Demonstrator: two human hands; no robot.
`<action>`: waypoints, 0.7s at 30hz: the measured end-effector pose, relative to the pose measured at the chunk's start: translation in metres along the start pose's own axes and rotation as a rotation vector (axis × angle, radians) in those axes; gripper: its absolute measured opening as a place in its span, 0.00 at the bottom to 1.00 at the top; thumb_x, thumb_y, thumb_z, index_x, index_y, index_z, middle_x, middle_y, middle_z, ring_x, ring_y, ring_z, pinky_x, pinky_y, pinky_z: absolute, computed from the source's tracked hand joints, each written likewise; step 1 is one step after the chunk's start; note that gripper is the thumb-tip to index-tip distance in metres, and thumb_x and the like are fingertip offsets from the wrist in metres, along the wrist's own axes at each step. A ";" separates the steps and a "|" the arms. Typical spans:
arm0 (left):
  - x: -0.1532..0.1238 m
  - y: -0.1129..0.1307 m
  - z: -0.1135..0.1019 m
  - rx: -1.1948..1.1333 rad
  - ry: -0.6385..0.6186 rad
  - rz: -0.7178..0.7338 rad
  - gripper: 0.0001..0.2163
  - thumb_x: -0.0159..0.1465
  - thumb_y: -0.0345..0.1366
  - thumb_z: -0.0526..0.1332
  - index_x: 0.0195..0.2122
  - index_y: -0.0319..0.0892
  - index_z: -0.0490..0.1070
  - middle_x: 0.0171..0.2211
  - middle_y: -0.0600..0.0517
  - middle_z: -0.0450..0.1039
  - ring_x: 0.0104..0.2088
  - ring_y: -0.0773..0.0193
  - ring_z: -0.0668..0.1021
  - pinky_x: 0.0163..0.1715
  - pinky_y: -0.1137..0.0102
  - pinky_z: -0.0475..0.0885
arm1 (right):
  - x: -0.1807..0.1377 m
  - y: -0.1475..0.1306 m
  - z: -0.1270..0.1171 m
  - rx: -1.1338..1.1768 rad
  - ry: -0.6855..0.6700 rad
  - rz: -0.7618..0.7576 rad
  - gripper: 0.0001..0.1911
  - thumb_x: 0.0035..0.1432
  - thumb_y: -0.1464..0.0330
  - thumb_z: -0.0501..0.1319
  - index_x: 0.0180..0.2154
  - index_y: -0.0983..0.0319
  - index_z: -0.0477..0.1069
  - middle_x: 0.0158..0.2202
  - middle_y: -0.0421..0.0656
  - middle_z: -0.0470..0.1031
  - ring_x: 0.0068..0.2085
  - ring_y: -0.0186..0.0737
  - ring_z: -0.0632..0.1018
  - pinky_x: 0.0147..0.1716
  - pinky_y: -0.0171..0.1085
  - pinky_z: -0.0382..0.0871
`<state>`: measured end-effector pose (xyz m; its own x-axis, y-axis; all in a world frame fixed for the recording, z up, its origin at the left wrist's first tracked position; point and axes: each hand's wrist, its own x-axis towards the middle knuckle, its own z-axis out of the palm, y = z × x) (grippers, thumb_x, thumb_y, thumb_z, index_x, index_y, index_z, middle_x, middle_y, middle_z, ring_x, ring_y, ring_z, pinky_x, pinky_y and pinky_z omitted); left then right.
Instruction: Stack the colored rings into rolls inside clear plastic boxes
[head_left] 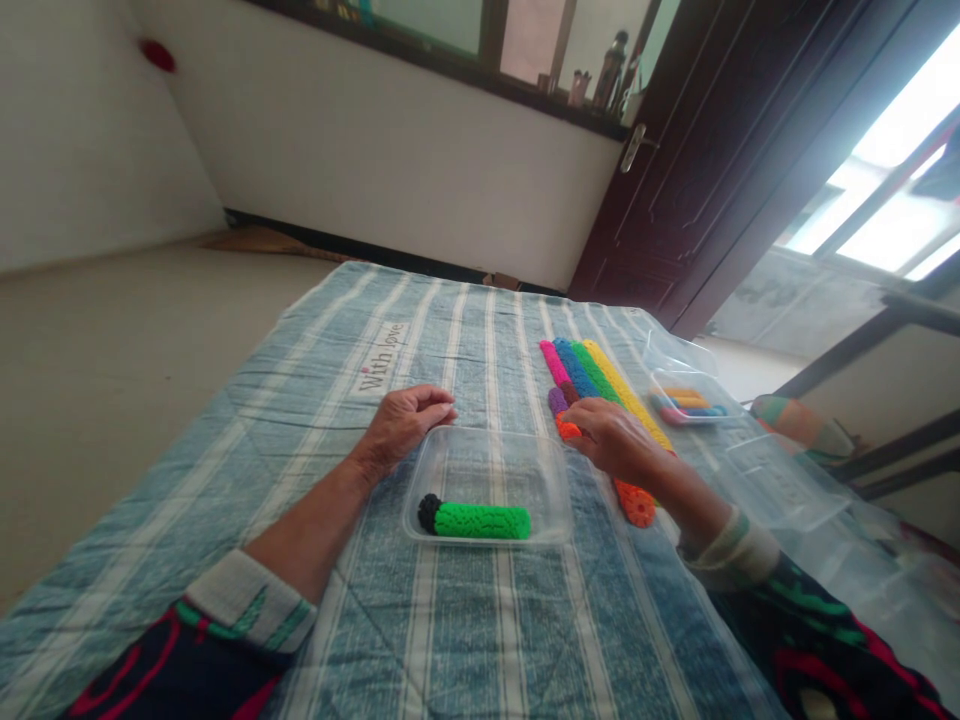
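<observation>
A clear plastic tray (544,470) lies on the striped cloth in front of me, and a green knobbly roll with a black end (480,521) rests along its near side. My left hand (403,424) rests at the tray's far left corner, fingers curled, nothing visible in it. My right hand (616,438) lies on a row of knobbly rolls to the tray's right, fingers closed on the orange roll (636,500), whose near end sticks out below my wrist. Pink (553,361), blue (574,368), green (595,372) and yellow rolls (622,390) lie side by side beyond the hand.
A second clear tray (686,405) with coloured pieces sits at the right on a clear plastic bag (787,490). The blue striped cloth (450,330) covers a table. A dark door (675,180) and a bright window (892,180) stand at the right, bare floor at the left.
</observation>
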<state>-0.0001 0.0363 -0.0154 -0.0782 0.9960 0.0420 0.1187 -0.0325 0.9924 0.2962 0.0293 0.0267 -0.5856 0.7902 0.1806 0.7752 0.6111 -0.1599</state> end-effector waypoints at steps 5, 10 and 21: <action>-0.001 0.000 0.001 0.001 -0.004 -0.011 0.09 0.49 0.39 0.66 0.31 0.42 0.76 0.25 0.53 0.79 0.31 0.60 0.81 0.37 0.66 0.74 | -0.001 -0.045 -0.008 0.234 0.061 -0.217 0.08 0.62 0.70 0.58 0.41 0.61 0.74 0.39 0.46 0.77 0.41 0.41 0.76 0.41 0.40 0.69; -0.003 0.002 0.001 0.001 -0.004 -0.008 0.09 0.50 0.39 0.66 0.31 0.42 0.76 0.25 0.53 0.79 0.30 0.61 0.81 0.36 0.67 0.74 | 0.011 -0.079 -0.014 0.235 0.047 -0.290 0.08 0.63 0.72 0.56 0.39 0.63 0.74 0.38 0.47 0.76 0.40 0.41 0.76 0.40 0.40 0.68; -0.001 0.005 -0.002 -0.006 -0.007 -0.026 0.10 0.48 0.40 0.67 0.31 0.42 0.76 0.26 0.53 0.79 0.32 0.60 0.81 0.36 0.70 0.74 | 0.004 -0.130 -0.001 0.221 0.001 -0.404 0.07 0.64 0.69 0.56 0.34 0.63 0.71 0.29 0.41 0.72 0.30 0.35 0.70 0.33 0.35 0.64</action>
<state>-0.0014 0.0352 -0.0102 -0.0747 0.9971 0.0155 0.1107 -0.0071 0.9938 0.1933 -0.0474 0.0487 -0.8299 0.4870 0.2723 0.4158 0.8652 -0.2801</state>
